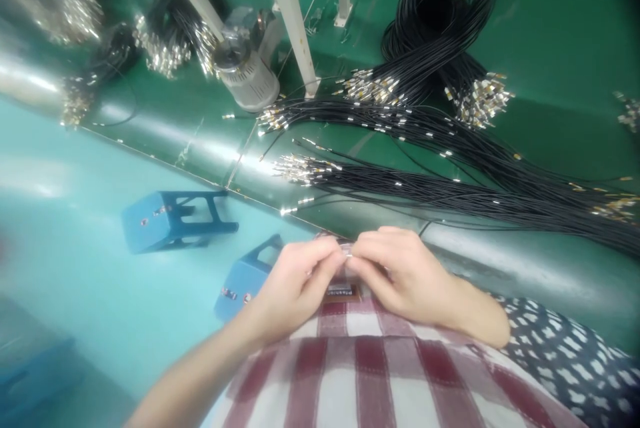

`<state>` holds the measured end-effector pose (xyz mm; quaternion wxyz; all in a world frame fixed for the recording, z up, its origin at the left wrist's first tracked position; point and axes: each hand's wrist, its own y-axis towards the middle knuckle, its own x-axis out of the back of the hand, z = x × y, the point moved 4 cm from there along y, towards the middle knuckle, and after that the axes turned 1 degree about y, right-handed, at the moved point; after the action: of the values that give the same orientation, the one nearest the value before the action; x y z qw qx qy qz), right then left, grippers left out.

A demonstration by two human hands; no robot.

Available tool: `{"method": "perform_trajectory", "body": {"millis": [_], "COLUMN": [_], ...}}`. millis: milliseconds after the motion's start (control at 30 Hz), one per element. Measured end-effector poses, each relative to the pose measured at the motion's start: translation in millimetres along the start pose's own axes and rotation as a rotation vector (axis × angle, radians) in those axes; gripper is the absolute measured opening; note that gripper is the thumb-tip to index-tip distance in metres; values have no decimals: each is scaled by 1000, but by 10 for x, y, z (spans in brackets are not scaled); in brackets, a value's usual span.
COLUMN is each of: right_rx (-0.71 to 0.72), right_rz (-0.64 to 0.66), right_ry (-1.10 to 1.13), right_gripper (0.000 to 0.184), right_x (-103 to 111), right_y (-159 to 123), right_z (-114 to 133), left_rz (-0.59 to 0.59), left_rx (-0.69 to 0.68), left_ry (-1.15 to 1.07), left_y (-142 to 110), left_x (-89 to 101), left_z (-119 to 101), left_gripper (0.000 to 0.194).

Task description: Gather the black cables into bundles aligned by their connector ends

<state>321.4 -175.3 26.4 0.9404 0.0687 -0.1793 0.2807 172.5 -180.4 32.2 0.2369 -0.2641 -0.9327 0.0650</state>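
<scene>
My left hand [295, 285] and my right hand [400, 275] meet fingertip to fingertip just above my lap, both pinched on a tiny silvery metal piece [348, 255] between them. What the piece is stays too small to tell. Under the hands lies a red-and-white checked cloth [370, 368] with a small dark label. Just beyond, on the green table [550, 35], long bundles of black cables [450, 181] with metal end connectors fan out toward my hands.
A coil of black cable [440, 8] lies at the table's back. A round metal device [247, 71] stands by white frame posts [293, 21]. More connector bundles [160, 48] sit far left. Two blue stools [170, 218] stand on the teal floor below.
</scene>
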Motion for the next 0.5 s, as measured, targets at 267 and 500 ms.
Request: {"method": "perform_trajectory", "body": {"millis": [267,500], "right_rx": [-178,-276], "right_rz": [82,43], "right_ry": [412,399], "right_gripper": [35,30], "right_x": [-41,-50], "right_y": [-37,-93], "right_z": [-95,-227], "left_rz": [60,-85], "left_rx": [275,135], "left_ry": [-570,-687], "left_y": [16,54], "left_x": [-106,-109], "left_z": [134,258], "left_gripper": [37,30]}}
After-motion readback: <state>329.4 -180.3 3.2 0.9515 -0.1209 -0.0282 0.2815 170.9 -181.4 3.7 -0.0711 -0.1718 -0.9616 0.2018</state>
